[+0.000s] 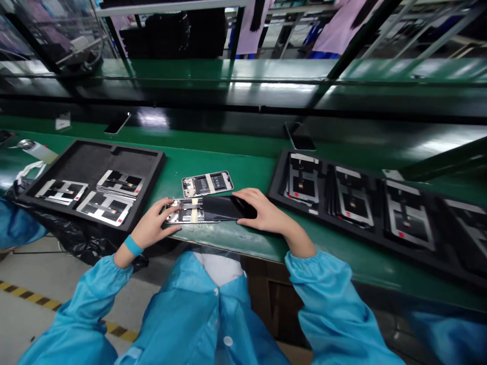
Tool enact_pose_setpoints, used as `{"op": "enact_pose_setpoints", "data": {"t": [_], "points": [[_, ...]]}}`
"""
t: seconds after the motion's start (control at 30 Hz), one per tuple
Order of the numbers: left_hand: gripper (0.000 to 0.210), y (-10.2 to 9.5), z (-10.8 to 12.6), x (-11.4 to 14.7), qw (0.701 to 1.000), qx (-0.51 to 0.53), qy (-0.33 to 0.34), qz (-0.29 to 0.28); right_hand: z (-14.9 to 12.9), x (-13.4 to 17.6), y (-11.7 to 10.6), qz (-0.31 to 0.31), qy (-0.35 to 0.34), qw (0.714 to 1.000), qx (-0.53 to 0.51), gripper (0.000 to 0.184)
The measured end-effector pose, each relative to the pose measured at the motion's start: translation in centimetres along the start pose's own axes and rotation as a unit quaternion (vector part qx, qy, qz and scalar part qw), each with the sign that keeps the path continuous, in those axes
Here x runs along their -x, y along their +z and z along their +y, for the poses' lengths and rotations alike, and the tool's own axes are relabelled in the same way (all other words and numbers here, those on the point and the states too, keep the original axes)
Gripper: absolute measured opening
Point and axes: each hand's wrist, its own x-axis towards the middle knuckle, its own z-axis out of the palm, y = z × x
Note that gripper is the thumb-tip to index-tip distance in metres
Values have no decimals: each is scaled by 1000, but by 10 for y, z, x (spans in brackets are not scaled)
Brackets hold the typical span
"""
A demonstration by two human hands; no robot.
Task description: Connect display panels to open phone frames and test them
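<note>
On the green bench, right in front of the person, lies an open phone frame, with a black screen panel over its right end. The left hand steadies the frame's left end between thumb and fingers; the right hand grips the panel's far right end. The step looks like joining or parting the two; the next move probably calls for an even, gentle touch. Both long axes run left to right, the panel's outer end pointing right, slightly toward the person.
</note>
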Motion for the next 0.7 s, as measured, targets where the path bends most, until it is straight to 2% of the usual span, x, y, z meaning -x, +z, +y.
{"op": "enact_pose_setpoints", "data": {"t": [0.17, 0.33, 0.53, 0.63, 0.7], "points": [[48, 0, 1, 0, 999, -42, 18, 10, 2, 0, 2, 3, 2, 1000, 2, 71], [46, 2, -2, 1, 1000, -22, 21, 3, 3, 0, 4, 10, 0, 1000, 7, 72], [59, 4, -3, 5, 998, 30, -40, 21, 5, 0, 3, 12, -8, 1000, 9, 70], [53, 3, 0, 3, 997, 42, -61, 32, 7, 0, 4, 12, -7, 1000, 11, 70], [46, 1, 2, 2, 998, 29, -51, 30, 7, 0, 4, 12, -3, 1000, 11, 70]]}}
